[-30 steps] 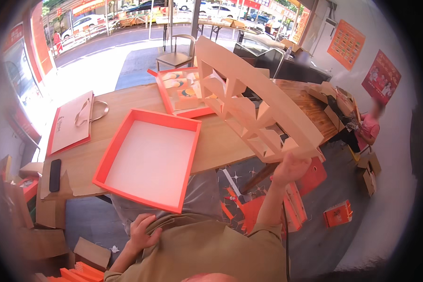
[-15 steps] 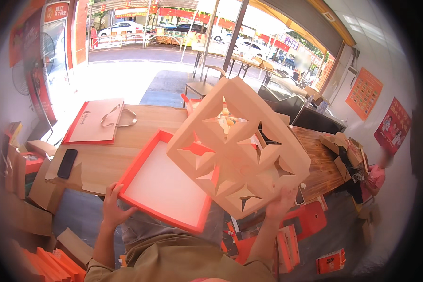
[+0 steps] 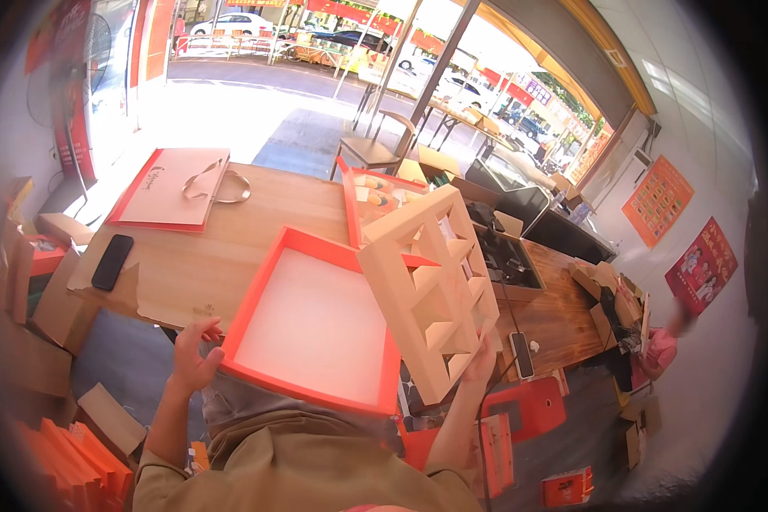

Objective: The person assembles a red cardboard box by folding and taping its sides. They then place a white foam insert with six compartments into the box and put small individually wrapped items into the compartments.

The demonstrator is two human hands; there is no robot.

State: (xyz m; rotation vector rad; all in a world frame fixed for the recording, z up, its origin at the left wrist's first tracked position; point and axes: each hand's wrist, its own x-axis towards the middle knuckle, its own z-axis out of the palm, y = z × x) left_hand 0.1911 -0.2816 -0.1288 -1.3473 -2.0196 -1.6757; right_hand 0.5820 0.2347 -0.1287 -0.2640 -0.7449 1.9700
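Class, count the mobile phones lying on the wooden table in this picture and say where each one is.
2. One dark phone lies at the table's left end, near the flat orange-edged paper bag. The other phone lies at the right, near the right hand. Others may be hidden.

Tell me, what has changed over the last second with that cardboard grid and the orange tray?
The right hand has swung the cardboard divider insert down from high over the table to the right edge of the orange tray, tilted above it. The left hand has moved up to grip the tray's near left corner. The tray, paper bag and phone lie as before.
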